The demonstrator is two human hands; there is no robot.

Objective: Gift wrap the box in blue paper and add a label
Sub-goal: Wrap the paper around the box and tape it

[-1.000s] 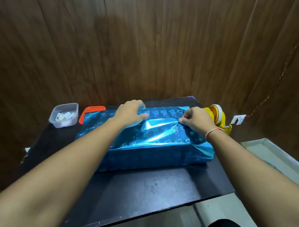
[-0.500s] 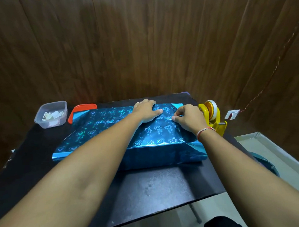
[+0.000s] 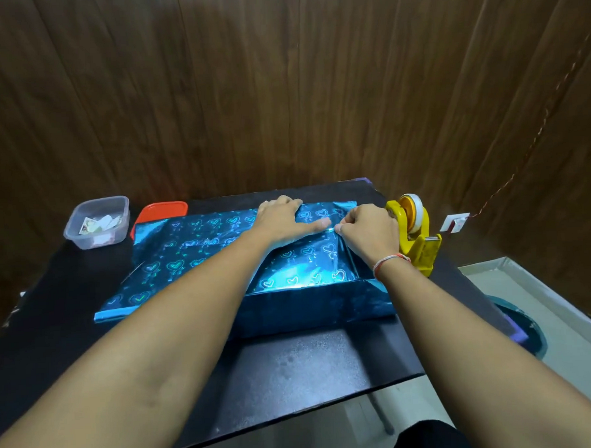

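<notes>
Your left hand (image 3: 280, 221) lies flat, fingers straight, pressing the blue paper (image 3: 299, 261) down on top of the box (image 3: 311, 311), which sits toward the right edge of the black surface (image 3: 293, 369) with its long side facing you. Your right hand (image 3: 365, 231) is curled just beside the left, thumb and fingertips pinching a fold of the paper where the two hands nearly meet; what else, if anything, is caught in that pinch is too small to tell. The paper is glossy, printed with hearts, and covers the top and near side of the box. A loose flap of it spreads leftward along the surface, ending in a plain blue strip toward the left edge.

At the far left corner stands a clear plastic container (image 3: 97, 222) holding small paper pieces. Just beside it lies an orange lid (image 3: 161, 209), partly under the far edge of the paper. At the right edge, just beyond your right wrist, stands a yellow tape dispenser (image 3: 415, 235) carrying a roll. A thread bracelet (image 3: 389, 262) circles your right wrist. Dark wood panelling (image 3: 281, 89) rises behind the surface.
</notes>
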